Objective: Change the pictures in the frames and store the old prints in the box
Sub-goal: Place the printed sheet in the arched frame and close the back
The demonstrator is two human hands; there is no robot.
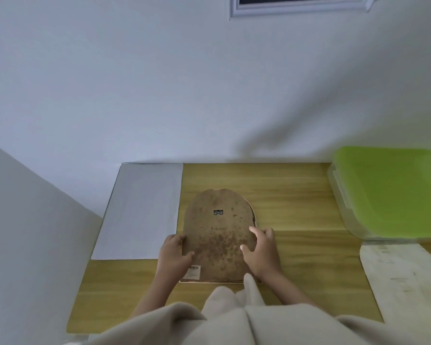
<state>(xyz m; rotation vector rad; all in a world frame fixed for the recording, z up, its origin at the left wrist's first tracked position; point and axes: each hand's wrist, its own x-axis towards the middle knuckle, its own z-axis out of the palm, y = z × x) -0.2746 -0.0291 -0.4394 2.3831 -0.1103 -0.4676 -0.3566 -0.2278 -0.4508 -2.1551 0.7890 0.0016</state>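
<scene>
both hands on frame back, box right

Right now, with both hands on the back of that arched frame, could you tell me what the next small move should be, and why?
Probably lift the brown backing board off the frame. It lies face down on the wooden table, the left hand grips its left edge and the right hand rests on its right side. The print is not visible, and the green-lidded box is shut.
</scene>
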